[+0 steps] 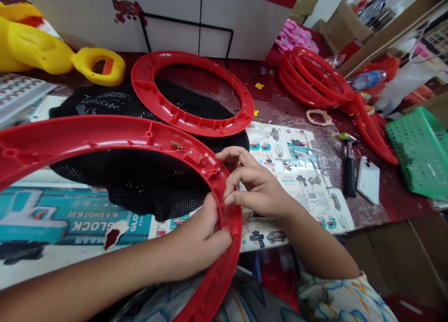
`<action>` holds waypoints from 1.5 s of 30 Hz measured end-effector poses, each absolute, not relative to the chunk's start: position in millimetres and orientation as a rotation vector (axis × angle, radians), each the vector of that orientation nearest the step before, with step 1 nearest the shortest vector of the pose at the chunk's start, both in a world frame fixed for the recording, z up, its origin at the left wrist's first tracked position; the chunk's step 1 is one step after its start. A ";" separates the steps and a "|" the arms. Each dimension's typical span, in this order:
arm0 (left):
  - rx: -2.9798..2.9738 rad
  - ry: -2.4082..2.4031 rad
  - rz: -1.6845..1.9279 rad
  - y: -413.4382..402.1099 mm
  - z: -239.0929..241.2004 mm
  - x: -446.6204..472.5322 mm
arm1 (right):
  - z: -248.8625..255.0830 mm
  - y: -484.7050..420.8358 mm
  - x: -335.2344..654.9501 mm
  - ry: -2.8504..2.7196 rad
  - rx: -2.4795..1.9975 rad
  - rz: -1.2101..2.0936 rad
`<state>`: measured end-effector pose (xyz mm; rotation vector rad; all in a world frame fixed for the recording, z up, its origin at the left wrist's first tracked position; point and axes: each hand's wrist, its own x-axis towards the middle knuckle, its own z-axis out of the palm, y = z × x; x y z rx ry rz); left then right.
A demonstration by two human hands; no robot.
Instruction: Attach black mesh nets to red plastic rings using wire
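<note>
A large red plastic ring [129, 134], its ribbed inner side turned up, stretches from the left edge to my lap. My left hand [199, 242] grips its near right part, thumb on top and fingers wrapped around the rim. My right hand [254, 184] is at the ring's right side, thumb and fingers pinched together close over the channel. Whatever is in that pinch is too small to make out. Small metal parts and a thin wire [180, 147] lie in the channel just left of my right hand. A second red ring [143, 81] rests behind on black mesh cloth [115, 98].
Stacked red rings [297, 86] sit at the back right. A black-handled hammer [350, 172], a white phone [368, 179] and a green basket [420, 149] are at the right. Yellow plastic parts [38, 44] stand at the back left. Printed cardboard [297, 172] covers the table front.
</note>
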<state>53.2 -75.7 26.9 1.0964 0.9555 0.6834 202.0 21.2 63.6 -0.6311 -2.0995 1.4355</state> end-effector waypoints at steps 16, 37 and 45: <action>0.554 0.932 0.733 -70.3 43.2 59.3 | 44.2 17.1 195.3 -2.121 -0.602 0.980; 1.130 0.922 0.531 -75.0 32.2 46.3 | 56.0 24.2 194.9 -1.947 -0.623 1.509; 0.770 0.812 0.610 -74.6 36.0 51.5 | 50.0 25.7 196.8 -1.782 -0.794 1.675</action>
